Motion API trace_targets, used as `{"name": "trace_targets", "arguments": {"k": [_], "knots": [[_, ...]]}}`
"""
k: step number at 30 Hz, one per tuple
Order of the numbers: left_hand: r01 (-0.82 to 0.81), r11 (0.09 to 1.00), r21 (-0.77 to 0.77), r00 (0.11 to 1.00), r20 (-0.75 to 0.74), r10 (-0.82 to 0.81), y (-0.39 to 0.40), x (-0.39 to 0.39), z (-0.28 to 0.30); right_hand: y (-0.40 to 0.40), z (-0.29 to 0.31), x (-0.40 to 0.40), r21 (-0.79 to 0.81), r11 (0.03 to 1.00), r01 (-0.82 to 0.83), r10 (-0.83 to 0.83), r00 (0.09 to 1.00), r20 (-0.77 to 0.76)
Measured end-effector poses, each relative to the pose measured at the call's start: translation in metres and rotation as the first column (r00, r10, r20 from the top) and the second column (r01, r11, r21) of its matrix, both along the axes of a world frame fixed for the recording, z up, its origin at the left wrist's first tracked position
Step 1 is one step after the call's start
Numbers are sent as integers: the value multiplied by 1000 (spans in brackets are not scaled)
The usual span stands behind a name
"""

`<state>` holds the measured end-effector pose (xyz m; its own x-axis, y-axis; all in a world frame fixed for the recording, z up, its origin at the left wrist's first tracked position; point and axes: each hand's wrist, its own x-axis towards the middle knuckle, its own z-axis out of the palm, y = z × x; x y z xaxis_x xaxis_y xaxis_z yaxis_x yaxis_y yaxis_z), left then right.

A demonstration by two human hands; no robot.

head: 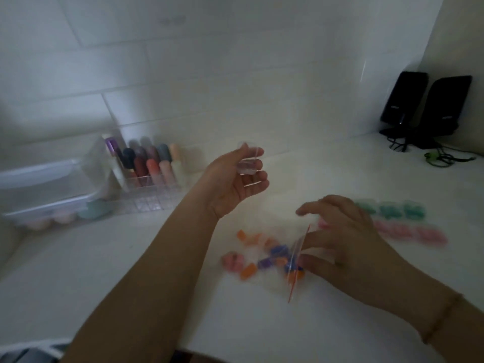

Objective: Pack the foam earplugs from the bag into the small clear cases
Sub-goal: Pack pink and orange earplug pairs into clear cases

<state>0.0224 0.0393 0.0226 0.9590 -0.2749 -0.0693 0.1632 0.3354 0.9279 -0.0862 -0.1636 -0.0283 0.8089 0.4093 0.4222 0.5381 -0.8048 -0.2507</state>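
At the far left of the white counter [131, 258] sits a clear lidded container [44, 189] with pale rounded shapes under it, too blurred to name. Just right of it, against the tiled wall [183, 74], a clear organizer [146, 176] holds upright tubes in dark, red, pink and cream shades. Right of that, the left hand [235, 179] is raised above the counter, palm turned toward the camera, its fingers curled round a small clear case [248, 163] pinched between thumb and fingertips (whether the case is open or has anything in it cannot be told through the blur). Below it, on the counter, lies the clear zip bag [262, 260] with a red seal strip at its mouth, and foam earplugs [272, 255] in orange, pink and purple show through it. The right hand [345, 244] reaches into the mouth of the bag, thumb and lower fingers bent at the opening and touching the plastic, the index finger stretched out above; if it holds an earplug, the picture does not show it. Beyond that hand run a row of teal filled cases [392, 209] and a row of pink filled cases [419, 233]. In the far right corner stand two black speakers [429, 108] with cables [445, 155] trailing.
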Motion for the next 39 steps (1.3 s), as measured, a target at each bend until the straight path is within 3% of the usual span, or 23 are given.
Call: {"name": "trace_targets", "arguments": {"k": [3,7,10,13,15,17,20,22,29,33,39], "knots": [[21,1000,-9,999,-41,-21,-11,-2,-8,2,-2,5,-57,998,1,4,996,91],[104,994,43,989,-107,-99,-20,-3,-19,-24,10,4,-101,995,-16,15,1000,-8],[205,976,77,976,-90,-198,-15,-2,-15,-41,22,2,-62,996,59,-64,995,-77],[250,919,303,958,60,-281,2,-1,-6,-39,26,-1,-116,993,37,-57,982,-178],[246,834,493,927,131,-351,16,-1,0,-30,24,-4,-142,989,-34,4,979,-203],[291,741,606,895,101,-434,27,-2,4,-20,14,-6,-193,980,-52,19,985,-170],[324,453,831,851,-46,-524,30,-6,5,-5,-2,-8,-260,966,-14,0,998,-55],[335,277,901,813,-128,-568,26,-7,3,3,-8,-8,-256,966,33,-36,999,-4],[266,73,961,734,-153,-662,19,-14,3,20,-18,-2,-277,952,129,-125,992,34],[240,72,968,745,-136,-653,14,-15,0,26,-23,1,-292,947,137,-134,991,30],[248,95,964,744,-127,-656,11,-16,-1,32,-20,4,-188,978,91,-117,984,-135]]}}
